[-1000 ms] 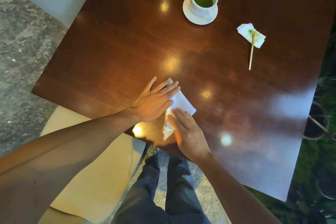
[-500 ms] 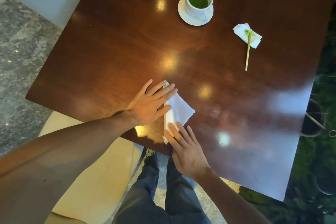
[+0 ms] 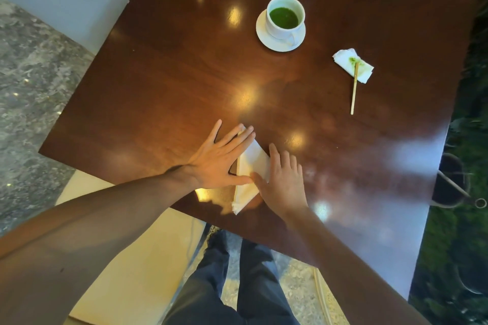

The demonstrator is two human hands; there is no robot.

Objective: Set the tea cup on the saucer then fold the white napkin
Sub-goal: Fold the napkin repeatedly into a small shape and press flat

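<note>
Hands are pressing flat on the white napkin (image 3: 250, 166) at the near table (image 3: 163, 92) edge. Left hand (image 3: 220, 158) is lying open with fingers spread, its thumb now reaching across the fold, where earlier it was resting clear. Right hand (image 3: 284, 183) is lying open too, having slid up and outward since half a second ago, covering the napkin's right corner. Tea cup (image 3: 285, 17) is sitting on the saucer (image 3: 266, 39), well beyond both hands, unchanged.

tea cup (image 3: 284, 18) on saucer (image 3: 266, 41), white napkin (image 3: 252, 163) folded
</note>
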